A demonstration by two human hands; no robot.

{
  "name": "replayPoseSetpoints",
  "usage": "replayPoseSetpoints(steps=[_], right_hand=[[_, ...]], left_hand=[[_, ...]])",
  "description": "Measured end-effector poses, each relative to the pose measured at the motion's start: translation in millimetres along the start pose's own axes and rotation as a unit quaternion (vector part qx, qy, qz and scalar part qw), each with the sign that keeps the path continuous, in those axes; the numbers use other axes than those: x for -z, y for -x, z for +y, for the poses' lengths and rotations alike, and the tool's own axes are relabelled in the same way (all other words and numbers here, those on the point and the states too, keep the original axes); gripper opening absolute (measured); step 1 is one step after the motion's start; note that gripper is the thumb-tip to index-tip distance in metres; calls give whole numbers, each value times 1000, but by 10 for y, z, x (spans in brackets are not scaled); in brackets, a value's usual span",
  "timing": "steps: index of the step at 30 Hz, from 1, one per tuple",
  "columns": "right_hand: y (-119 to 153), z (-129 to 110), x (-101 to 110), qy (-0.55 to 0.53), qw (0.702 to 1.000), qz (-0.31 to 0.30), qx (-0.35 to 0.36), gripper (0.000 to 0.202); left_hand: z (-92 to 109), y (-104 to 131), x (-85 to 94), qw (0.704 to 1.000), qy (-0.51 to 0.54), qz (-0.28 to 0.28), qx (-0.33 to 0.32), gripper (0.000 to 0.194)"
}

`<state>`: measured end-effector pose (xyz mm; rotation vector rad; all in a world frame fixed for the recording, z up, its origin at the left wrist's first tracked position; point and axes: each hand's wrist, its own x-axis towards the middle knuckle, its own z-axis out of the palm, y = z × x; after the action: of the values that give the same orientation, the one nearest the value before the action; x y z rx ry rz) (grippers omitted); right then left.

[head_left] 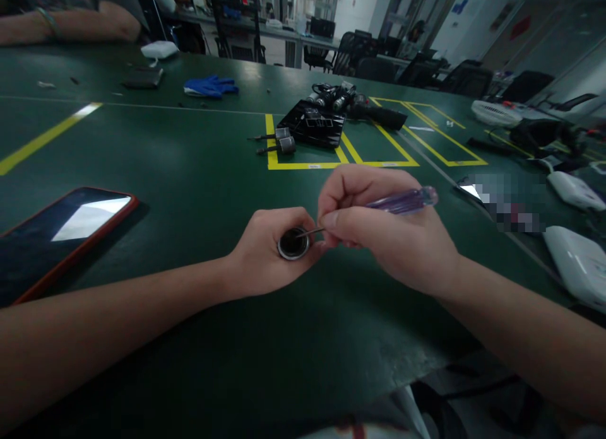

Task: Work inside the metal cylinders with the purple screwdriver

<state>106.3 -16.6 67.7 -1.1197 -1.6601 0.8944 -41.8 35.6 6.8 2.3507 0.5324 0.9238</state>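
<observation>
My left hand is closed around a small round part with a dark hollow and a metallic rim, its open end turned toward me. In my right hand is a screwdriver with a clear purple handle, pinched along its thin shaft. The shaft's end reaches into the hollow of the round part; what the tip touches inside cannot be made out. Both hands are just above the green table, close together. Most of the round part's body is hidden by my left fingers.
A phone in a red case lies at left. Beyond my hands are two small motor-like parts, a black bag, dark cylindrical parts and a blue glove. White devices stand at right. Another person's arm rests far left.
</observation>
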Motion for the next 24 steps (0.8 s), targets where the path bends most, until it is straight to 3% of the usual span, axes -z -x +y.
replayPoseSetpoints(steps=[4,8,12,17,24], right_hand=[[-131,-229,-40,98,994,-37,21,22],[-159,-315,-94,91,993,-77,24,18],[-79,-240,-152,138,984,-47,104,15],[55,-129,-152,227,951,7,212,14],[94,-117,-115,182,953,-4,244,9]], left_hand=[[46,2,-1,996,87,24,9,8],[93,5,-18,993,120,18,11,8],[135,33,-25,987,158,12,7,5],[149,85,-19,996,89,-11,15,7],[120,103,-24,995,98,-26,13,10]])
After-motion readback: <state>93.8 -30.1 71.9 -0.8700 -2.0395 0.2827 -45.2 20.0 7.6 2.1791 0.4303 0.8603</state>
